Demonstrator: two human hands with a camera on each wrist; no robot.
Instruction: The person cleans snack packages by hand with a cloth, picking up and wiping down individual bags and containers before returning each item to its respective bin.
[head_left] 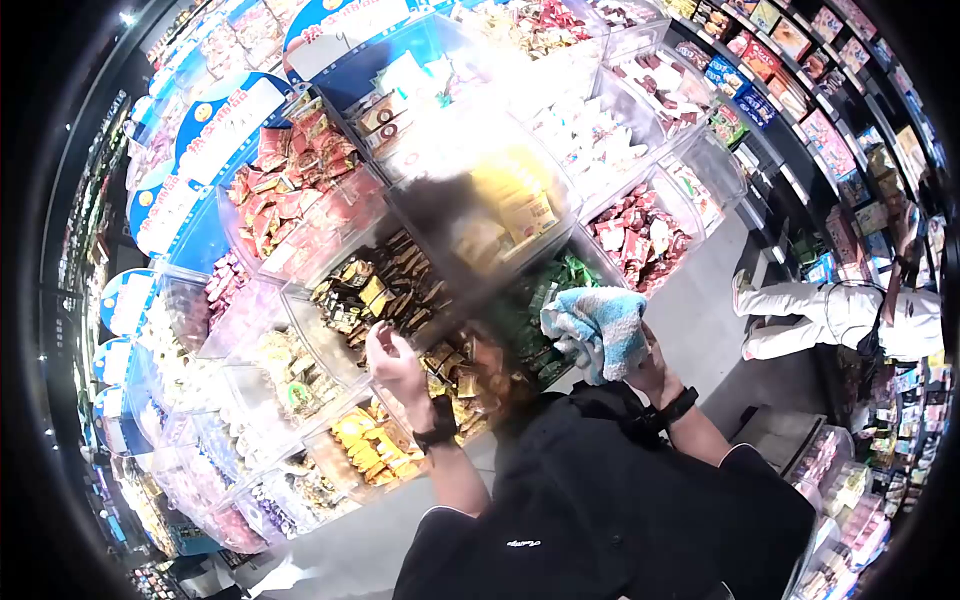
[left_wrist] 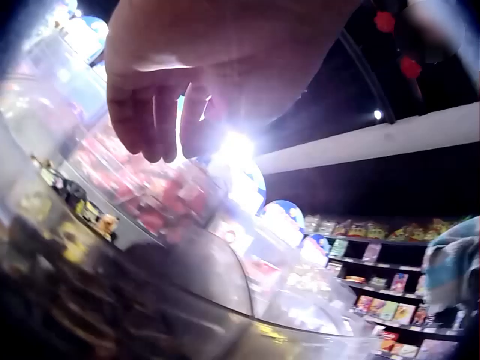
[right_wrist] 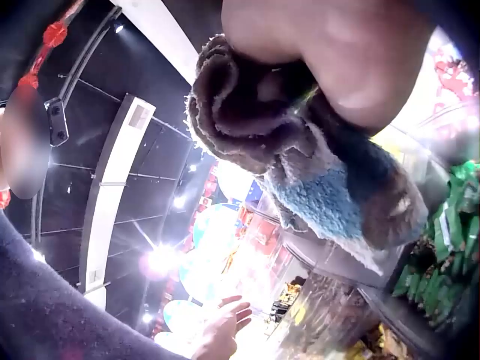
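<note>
My right hand point(head_left: 652, 372) grips a bunched blue-and-white towel point(head_left: 597, 328), fluffy and folded over itself. In the right wrist view the towel point(right_wrist: 322, 195) hangs below the fingers, its brownish-grey folds turned toward the camera. My left hand point(head_left: 398, 372) holds nothing and hovers over the clear candy bins, beside a bin of dark-wrapped sweets point(head_left: 385, 295). Its fingers point(left_wrist: 154, 124) hang loosely bent in the left wrist view, in front of red-wrapped candy point(left_wrist: 161, 199). Green-wrapped sweets point(head_left: 560, 285) lie in the bin behind the towel.
Clear bins hold yellow packets point(head_left: 370, 445) near the left forearm and red packets point(head_left: 300, 180) farther off. Blue round signs point(head_left: 230, 125) stand along the display's left side. A person in white trousers point(head_left: 820, 315) stands to the right by stocked shelves point(head_left: 770, 80).
</note>
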